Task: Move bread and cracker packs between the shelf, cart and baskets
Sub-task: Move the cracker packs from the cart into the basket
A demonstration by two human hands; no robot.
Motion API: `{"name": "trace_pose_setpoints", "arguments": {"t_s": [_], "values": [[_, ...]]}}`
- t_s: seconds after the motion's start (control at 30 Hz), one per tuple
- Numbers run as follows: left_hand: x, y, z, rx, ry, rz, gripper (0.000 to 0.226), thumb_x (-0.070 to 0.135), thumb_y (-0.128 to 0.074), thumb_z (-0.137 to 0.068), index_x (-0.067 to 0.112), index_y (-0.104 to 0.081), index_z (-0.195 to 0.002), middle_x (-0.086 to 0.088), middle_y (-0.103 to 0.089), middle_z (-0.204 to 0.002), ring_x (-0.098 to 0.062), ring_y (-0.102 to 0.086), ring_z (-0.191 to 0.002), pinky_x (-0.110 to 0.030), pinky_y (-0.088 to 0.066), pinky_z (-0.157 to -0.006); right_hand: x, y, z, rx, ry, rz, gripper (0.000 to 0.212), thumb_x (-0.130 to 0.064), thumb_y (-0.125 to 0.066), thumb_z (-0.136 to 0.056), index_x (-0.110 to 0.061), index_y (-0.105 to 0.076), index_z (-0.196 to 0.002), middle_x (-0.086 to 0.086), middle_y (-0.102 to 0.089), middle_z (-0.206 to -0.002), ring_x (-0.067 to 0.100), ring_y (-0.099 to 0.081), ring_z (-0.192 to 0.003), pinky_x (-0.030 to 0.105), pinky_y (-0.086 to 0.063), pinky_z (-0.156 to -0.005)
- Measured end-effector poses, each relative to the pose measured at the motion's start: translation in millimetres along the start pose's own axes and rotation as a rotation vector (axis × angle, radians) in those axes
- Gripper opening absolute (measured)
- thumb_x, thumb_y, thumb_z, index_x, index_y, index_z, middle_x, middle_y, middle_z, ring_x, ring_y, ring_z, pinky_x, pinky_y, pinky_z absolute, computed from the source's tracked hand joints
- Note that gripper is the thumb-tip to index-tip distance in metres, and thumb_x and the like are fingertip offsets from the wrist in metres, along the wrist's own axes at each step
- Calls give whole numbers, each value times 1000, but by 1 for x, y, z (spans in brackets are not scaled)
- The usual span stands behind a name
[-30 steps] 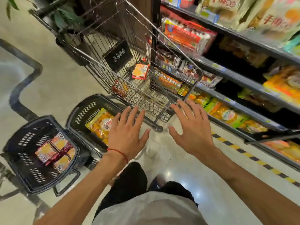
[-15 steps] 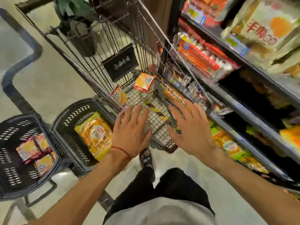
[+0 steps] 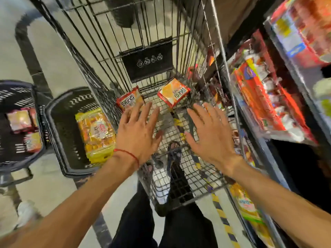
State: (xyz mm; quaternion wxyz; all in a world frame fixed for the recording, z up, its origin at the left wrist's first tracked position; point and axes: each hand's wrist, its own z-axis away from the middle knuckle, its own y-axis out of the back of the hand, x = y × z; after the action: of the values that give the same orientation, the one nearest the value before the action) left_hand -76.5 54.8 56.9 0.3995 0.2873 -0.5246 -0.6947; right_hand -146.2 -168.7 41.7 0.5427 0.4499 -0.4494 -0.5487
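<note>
So, two cracker packs (image 3: 129, 101) (image 3: 173, 93) lie apart in the cart (image 3: 172, 122), with bare mesh nearer me. Left hand (image 3: 138, 135) and right hand (image 3: 213, 138) hover over it, fingers spread, holding nothing. Two baskets (image 3: 53, 126) (image 3: 10, 158) sit left; the nearer holds one bread pack (image 3: 95, 133).

We see clear mesh in the cart (image 3: 125, 24) between left cracker pack (image 3: 129, 101) and right cracker pack (image 3: 173, 94); wire walls fence both sides, shelf (image 3: 293, 72) crowds right.
</note>
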Motion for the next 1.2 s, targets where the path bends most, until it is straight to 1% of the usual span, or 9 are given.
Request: {"name": "trace_pose_setpoints", "arguments": {"t_s": [0.2, 0.4, 0.53, 0.63, 0.7, 0.77, 0.83, 0.97, 1.2], "values": [[15, -44, -60, -60, 148, 28, 70, 60, -30, -100, 22, -24, -159, -7, -28, -165, -32, -22, -153, -55, -27, -120, 44, -67, -69, -95, 83, 1, 71, -59, -37, -100, -20, -39, -159, 6, -38, -165, 30, -26, -154, 51, -18, -126], [15, -100, -110, -135, 233, 59, 69, 58, -35, -99, 22, -27, -158, -8, -30, -164, -33, -22, -152, -55, -23, -122, 60, -144, -129, -51, 86, -118, 68, -52, -43, -94, -12, -53, -149, 11, -53, -152, 35, -43, -144, 53, -33, -117], [7, -129, -126, -179, 274, 74, 72, 60, -33, -99, 23, -22, -160, -6, -26, -166, -31, -17, -154, -52, -20, -122, 54, -194, -170, -187, -98, -261, 68, -52, -52, -99, -11, -45, -153, 11, -47, -154, 34, -39, -143, 50, -33, -115], [1, -140, -131, -198, 308, 107, 71, 59, -35, -99, 24, -23, -160, -5, -27, -165, -29, -15, -154, -51, -20, -122, 44, -231, -205, -323, -441, -625, 84, -56, -58, -100, -6, -29, -160, 17, -36, -163, 35, -30, -150, 46, -27, -122], [-4, -145, -134, -201, 331, 136, 70, 59, -35, -99, 25, -24, -159, -5, -27, -164, -28, -16, -153, -51, -22, -121, 36, -243, -226, -317, -674, -933, 94, -56, -69, -93, -6, -28, -160, 17, -44, -158, 34, -42, -145, 45, -35, -120], [-7, -148, -137, -203, 347, 149, 69, 59, -34, -99, 25, -25, -159, -4, -28, -163, -28, -17, -152, -52, -24, -120, 28, -247, -241, -269, -820, -1157, 81, -37, -79, -91, -5, -38, -152, 13, -58, -145, 28, -56, -131, 37, -45, -109], [-10, -151, -138, -217, 352, 150, 69, 61, -30, -101, 26, -21, -160, -4, -26, -164, -27, -17, -153, -52, -23, -121, 25, -251, -252, -238, -894, -1220, 71, -18, -81, -91, -1, -42, -147, 11, -62, -136, 23, -60, -123, 30, -46, -101], [-14, -153, -140, -236, 362, 164, 70, 61, -26, -101, 26, -14, -161, -4, -23, -165, -27, -15, -153, -51, -22, -122, 20, -255, -262, -204, -1010, -1181, 92, -17, -87, -83, 5, -27, -149, 13, -60, -138, 27, -57, -128, 37, -44, -112], [-19, -149, -144, -263, 404, 218, 68, 59, -31, -100, 30, -17, -159, -2, -25, -164, -26, -17, -152, -51, -28, -119, 21, -243, -244, -149, -847, -1161, 60, -8, -71, -96, -14, -30, -140, 9, -59, -132, 29, -59, -122, 47, -47, -110]]}}
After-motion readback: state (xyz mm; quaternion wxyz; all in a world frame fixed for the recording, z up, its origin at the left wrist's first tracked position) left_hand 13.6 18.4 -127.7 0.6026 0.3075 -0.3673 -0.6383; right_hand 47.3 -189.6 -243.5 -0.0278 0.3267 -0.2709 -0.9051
